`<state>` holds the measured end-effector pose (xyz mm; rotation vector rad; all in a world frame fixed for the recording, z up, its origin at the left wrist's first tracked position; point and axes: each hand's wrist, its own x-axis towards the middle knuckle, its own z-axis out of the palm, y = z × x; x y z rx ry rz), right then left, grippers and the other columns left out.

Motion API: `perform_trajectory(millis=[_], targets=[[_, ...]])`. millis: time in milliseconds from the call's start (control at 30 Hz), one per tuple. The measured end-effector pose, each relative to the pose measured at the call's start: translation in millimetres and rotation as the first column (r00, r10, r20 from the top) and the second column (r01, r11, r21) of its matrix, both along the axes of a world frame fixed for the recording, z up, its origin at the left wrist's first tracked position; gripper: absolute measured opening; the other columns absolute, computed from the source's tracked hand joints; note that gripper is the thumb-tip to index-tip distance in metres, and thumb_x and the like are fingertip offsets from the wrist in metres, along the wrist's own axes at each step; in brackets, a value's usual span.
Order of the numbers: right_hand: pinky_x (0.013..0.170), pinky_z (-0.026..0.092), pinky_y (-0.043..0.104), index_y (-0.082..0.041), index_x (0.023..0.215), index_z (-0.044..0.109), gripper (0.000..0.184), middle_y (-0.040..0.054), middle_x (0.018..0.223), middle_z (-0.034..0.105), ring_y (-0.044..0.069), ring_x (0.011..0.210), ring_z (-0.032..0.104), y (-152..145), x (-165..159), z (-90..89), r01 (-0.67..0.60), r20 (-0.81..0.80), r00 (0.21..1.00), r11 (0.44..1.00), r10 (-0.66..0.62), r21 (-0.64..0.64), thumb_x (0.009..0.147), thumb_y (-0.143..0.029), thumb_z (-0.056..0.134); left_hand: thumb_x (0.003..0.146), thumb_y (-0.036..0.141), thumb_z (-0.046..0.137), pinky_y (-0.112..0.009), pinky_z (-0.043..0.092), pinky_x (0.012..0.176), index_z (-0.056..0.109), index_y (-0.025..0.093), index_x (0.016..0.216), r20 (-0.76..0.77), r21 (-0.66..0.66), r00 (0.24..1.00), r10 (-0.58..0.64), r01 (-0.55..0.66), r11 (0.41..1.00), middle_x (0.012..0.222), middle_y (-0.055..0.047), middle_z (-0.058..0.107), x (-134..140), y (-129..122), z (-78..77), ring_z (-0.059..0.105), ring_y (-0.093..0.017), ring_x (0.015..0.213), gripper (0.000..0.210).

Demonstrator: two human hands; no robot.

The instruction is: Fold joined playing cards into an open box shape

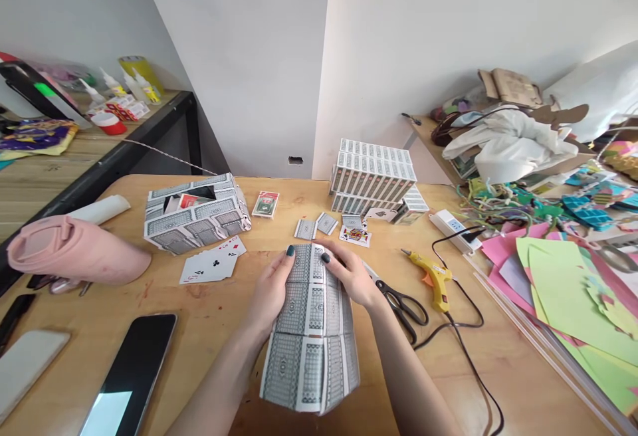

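Between both hands is a long piece built from playing cards (294,316), grey patterned backs outward, its near end pointing toward me. My left hand (273,286) grips its far left side, thumb on top. From the right, my right hand (351,273) clasps the far end, thumb also on the top face. The undersides and most fingers are hidden. Just beyond lie loose cut cards (306,229) and a face card (355,235). A box made of cards (197,217) stands at the left, holding a red item, with fanned playing cards (212,264) in front of it.
Black-handled scissors (399,300) and a yellow glue gun (436,280) with its cord lie right of my arm. Stacked card packs (373,173) stand at the back. A pink tumbler (80,250) and a phone (132,376) are left; coloured paper (563,290) and a power strip (453,228) right.
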<state>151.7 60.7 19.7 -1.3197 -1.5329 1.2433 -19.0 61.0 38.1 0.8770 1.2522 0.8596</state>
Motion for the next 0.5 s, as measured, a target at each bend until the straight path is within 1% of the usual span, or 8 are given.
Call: perform_trajectory(millis=[67,100,167,267,300,367,433,500], targets=[[0.089,0.040,0.038,-0.022,0.115,0.060,0.048,0.0051,0.108,0.065,0.026,0.101,0.057,3,5,-1.6,-0.134,0.064,0.988,0.987,0.139,-0.087,0.084,-0.054,0.044,0.074,0.057,0.054,-0.031,0.048,0.070,0.065,0.015,0.098,0.010,-0.039,0.998,-0.067,0.067,0.997,0.077,-0.005,0.070,-3,2,-6.0,0.063,-0.021,0.074,0.049],[0.087,0.041,0.038,-0.022,0.112,0.062,0.047,0.0048,0.105,0.066,0.026,0.099,0.057,4,7,-3.0,-0.190,0.068,0.978,0.974,0.200,-0.125,0.084,-0.055,0.043,0.073,0.055,0.056,-0.031,0.047,0.070,0.065,0.015,0.097,0.014,-0.052,0.995,-0.104,0.104,0.993,0.075,-0.004,0.069,-5,3,-9.1,0.063,-0.021,0.073,0.048],[0.086,0.041,0.037,-0.021,0.108,0.063,0.047,0.0039,0.103,0.066,0.025,0.098,0.057,7,11,-6.9,-0.290,0.028,0.954,0.943,0.298,-0.165,0.083,-0.055,0.044,0.072,0.053,0.059,-0.030,0.047,0.071,0.065,0.016,0.098,0.029,-0.061,0.988,-0.153,0.155,0.986,0.075,-0.003,0.069,-9,3,-14.6,0.063,-0.020,0.073,0.046],[0.084,0.042,0.033,-0.020,0.105,0.064,0.045,0.0019,0.100,0.065,0.023,0.096,0.056,11,16,-11.9,-0.404,-0.048,0.914,0.898,0.402,-0.174,0.080,-0.055,0.048,0.072,0.051,0.060,-0.029,0.047,0.073,0.064,0.017,0.099,0.067,-0.046,0.982,-0.178,0.181,0.982,0.079,-0.003,0.070,-12,3,-20.5,0.063,-0.019,0.076,0.044],[0.081,0.042,0.032,-0.020,0.102,0.065,0.044,0.0014,0.098,0.065,0.022,0.094,0.057,12,17,-12.8,-0.424,-0.052,0.905,0.887,0.422,-0.180,0.079,-0.055,0.050,0.073,0.051,0.059,-0.029,0.046,0.073,0.064,0.017,0.100,0.074,-0.048,0.979,-0.192,0.195,0.980,0.081,-0.003,0.070,-13,3,-21.9,0.063,-0.019,0.077,0.044],[0.073,0.043,0.028,-0.019,0.097,0.065,0.042,0.0006,0.091,0.065,0.020,0.086,0.057,14,17,-13.6,-0.423,-0.024,0.904,0.883,0.428,-0.203,0.077,-0.054,0.053,0.076,0.051,0.056,-0.029,0.046,0.073,0.063,0.017,0.100,0.048,-0.049,0.971,-0.234,0.236,0.970,0.084,-0.004,0.070,-16,4,-24.1,0.063,-0.020,0.080,0.042],[0.067,0.041,0.026,-0.019,0.091,0.064,0.038,-0.0001,0.083,0.063,0.018,0.078,0.055,15,16,-14.2,-0.382,0.033,0.917,0.897,0.399,-0.223,0.076,-0.053,0.055,0.078,0.050,0.052,-0.030,0.045,0.077,0.063,0.018,0.099,-0.052,-0.009,0.962,-0.267,0.267,0.964,0.091,-0.003,0.069,-18,7,-25.6,0.062,-0.021,0.087,0.039],[0.063,0.039,0.024,-0.019,0.086,0.063,0.036,-0.0009,0.077,0.061,0.016,0.072,0.054,14,12,-15.3,-0.333,0.082,0.930,0.914,0.359,-0.232,0.075,-0.052,0.056,0.080,0.048,0.048,-0.031,0.044,0.082,0.063,0.019,0.096,-0.196,0.058,0.942,-0.273,0.289,0.956,0.095,-0.003,0.068,-21,9,-26.4,0.060,-0.022,0.094,0.036]])
